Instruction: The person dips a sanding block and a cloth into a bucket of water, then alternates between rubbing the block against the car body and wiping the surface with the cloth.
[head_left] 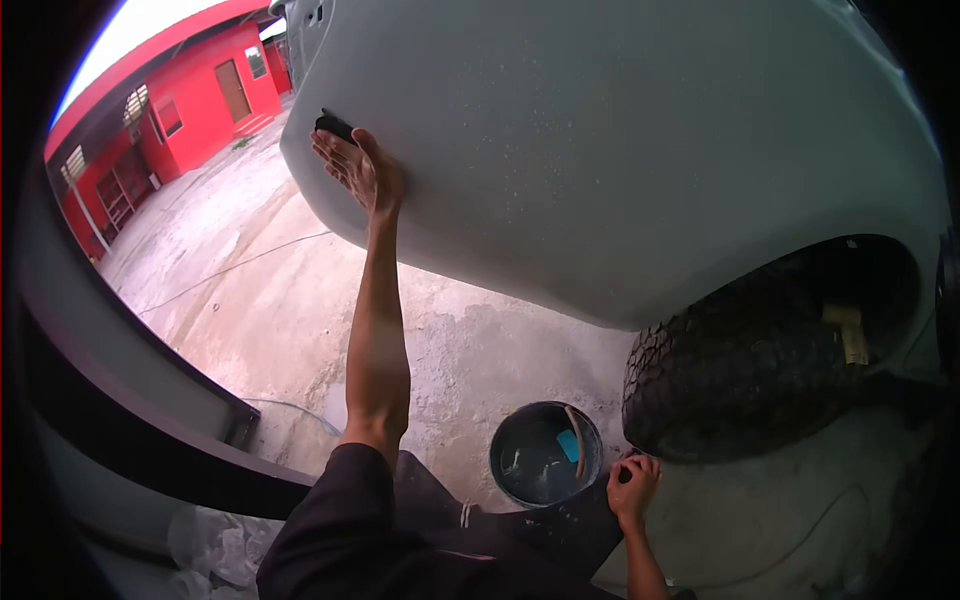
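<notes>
On the grey panel (620,170), the left hand (367,175) is touching a black block (333,126), fingers unclenched (right hand (637,490): grip unclear)

1 left hand (364,175), 1 right hand (636,490) — 2 hands; 1 vehicle body (560,150); 1 bucket (525,415) — 1 blue piece (569,445) inside.

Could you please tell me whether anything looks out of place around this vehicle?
One thing: a yellowish piece by the tyre, within the wheel arch. It stands out against the dark surfaces around it; I cannot tell what it is.
</notes>
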